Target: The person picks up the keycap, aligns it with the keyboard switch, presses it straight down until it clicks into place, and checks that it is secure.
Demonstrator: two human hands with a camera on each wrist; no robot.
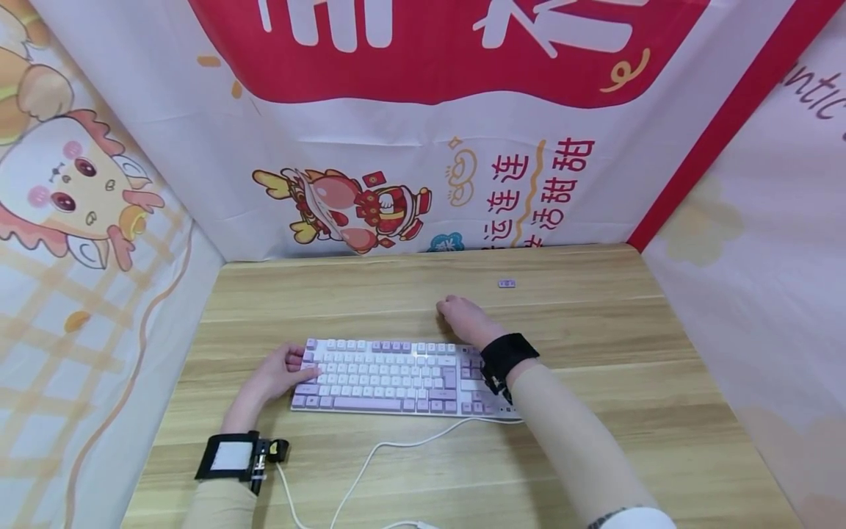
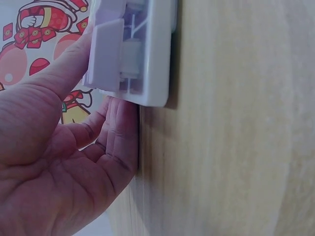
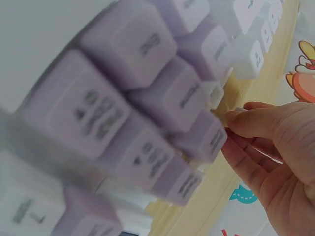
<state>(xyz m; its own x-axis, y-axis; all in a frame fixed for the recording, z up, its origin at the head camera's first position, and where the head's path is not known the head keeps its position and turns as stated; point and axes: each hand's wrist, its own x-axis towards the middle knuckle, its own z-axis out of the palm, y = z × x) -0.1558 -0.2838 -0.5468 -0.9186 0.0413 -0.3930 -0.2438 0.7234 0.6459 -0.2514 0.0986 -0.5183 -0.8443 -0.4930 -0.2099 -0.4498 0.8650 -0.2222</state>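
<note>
A white and lilac keyboard [image 1: 380, 383] lies on the wooden table, with its space bar side towards me. My left hand [image 1: 272, 376] grips its left end. The thumb lies over the edge keys, while the other fingers bend low beside the end, as the left wrist view shows. Past the keyboard's far edge is my right hand [image 1: 465, 322], its wrist above the right-hand keys. In the right wrist view its thumb and fingers [image 3: 246, 157] are bent together near the lilac keys [image 3: 162, 96]; whether something small sits between them I cannot tell.
A small lilac piece [image 1: 506, 283] lies at the back of the table [image 1: 595, 323]. A white cable [image 1: 377, 450] curves along the front of the keyboard. Printed cloth walls [image 1: 390, 125] stand behind and at both sides.
</note>
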